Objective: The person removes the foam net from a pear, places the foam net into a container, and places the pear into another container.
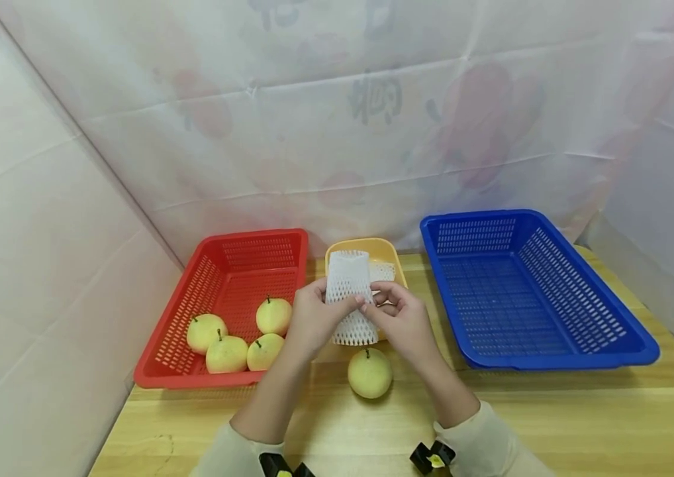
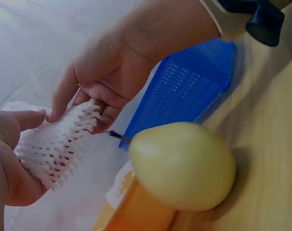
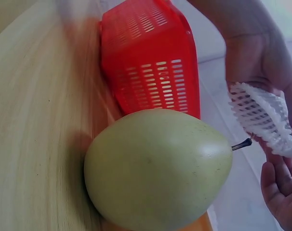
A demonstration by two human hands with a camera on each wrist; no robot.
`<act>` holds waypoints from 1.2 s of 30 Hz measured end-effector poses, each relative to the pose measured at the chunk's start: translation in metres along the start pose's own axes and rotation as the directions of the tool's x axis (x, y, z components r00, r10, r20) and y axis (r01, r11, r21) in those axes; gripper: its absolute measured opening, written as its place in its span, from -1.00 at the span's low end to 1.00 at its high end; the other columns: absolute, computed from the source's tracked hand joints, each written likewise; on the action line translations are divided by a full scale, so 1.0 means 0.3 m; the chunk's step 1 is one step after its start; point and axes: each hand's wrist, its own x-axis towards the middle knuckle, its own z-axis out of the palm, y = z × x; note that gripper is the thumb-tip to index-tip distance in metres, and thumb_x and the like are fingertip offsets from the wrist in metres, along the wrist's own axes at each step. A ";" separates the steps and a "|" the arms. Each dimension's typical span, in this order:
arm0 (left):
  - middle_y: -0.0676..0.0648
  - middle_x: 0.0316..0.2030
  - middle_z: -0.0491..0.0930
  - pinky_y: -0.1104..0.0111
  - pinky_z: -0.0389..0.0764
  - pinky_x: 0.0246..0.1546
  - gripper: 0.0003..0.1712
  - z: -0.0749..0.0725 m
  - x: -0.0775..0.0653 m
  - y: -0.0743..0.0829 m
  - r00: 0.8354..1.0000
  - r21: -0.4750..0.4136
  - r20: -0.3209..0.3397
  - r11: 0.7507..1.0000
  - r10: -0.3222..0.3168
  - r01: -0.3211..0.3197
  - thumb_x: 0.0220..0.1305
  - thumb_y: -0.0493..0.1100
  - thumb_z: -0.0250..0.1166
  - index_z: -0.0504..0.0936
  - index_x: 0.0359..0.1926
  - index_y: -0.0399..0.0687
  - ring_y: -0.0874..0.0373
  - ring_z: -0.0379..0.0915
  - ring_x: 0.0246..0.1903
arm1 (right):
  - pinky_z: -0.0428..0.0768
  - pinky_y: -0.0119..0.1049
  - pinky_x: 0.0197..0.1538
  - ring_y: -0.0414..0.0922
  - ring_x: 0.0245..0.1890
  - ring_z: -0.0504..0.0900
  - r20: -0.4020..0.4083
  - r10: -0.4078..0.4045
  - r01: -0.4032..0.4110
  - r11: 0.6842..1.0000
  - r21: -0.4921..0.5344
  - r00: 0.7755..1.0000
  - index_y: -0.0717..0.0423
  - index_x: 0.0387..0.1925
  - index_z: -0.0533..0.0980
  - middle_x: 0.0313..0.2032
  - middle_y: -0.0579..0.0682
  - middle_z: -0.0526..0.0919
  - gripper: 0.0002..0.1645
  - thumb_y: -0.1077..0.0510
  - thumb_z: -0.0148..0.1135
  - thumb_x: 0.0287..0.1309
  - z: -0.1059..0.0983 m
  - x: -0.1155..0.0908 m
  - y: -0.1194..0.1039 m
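Observation:
A white foam net sleeve point(image 1: 350, 285) is held up between both hands above the table, flattened, with its lower end toward me. My left hand point(image 1: 311, 319) grips its left side, thumb across the front. On the right edge, my right hand point(image 1: 402, 323) pinches the net between thumb and curled fingers. The mesh opening point(image 2: 83, 120) shows in the left wrist view. Just below the sleeve a yellow-green pear point(image 1: 369, 373) stands upright on the table, stem up, touched by neither hand. In the right wrist view the pear point(image 3: 158, 168) covers much of the frame.
At left a red basket point(image 1: 161, 318) holds several pears point(image 1: 227, 355). Behind the hands sits a yellow-orange container point(image 1: 375, 246) with more white foam netting point(image 1: 382, 270). A blue basket point(image 1: 551, 361) stands at right. A pale printed curtain point(image 1: 325, 132) closes the back.

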 end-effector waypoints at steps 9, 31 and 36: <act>-0.14 -0.31 0.69 0.33 0.67 -0.45 -0.62 -0.011 0.138 0.145 0.990 0.347 0.011 0.928 0.139 -0.134 -0.02 -0.14 0.48 0.67 -0.16 -0.21 0.06 0.66 -0.36 | 0.60 -0.33 -0.43 0.03 -0.44 0.62 0.103 0.037 -0.028 0.996 -0.085 0.994 0.13 -0.08 0.55 -0.40 0.11 0.61 -0.66 0.09 0.31 0.12 -0.047 0.013 -0.030; -0.06 -0.23 0.53 0.14 0.49 -0.22 -0.76 0.119 0.483 -0.008 0.916 0.940 0.188 0.207 0.355 -0.273 0.07 -0.14 0.29 0.74 -0.22 0.25 -0.04 0.39 -0.17 | 0.53 -0.41 -0.32 -0.27 -0.42 0.48 0.626 0.054 0.226 0.906 -0.359 0.778 -0.17 -0.24 0.62 -0.37 -0.20 0.59 -0.68 -0.19 0.36 -0.01 -0.075 -0.020 0.014; -0.07 -0.20 0.48 0.18 0.61 -0.40 -0.80 0.139 0.503 -0.078 0.906 0.944 0.233 0.142 0.353 -0.298 0.14 -0.17 0.30 0.73 -0.22 0.19 -0.02 0.40 -0.14 | 0.51 -0.42 -0.37 -0.29 -0.47 0.46 0.617 0.035 0.241 0.902 -0.358 0.786 -0.08 -0.23 0.63 -0.40 -0.21 0.56 -0.67 -0.14 0.36 0.01 -0.068 -0.027 0.023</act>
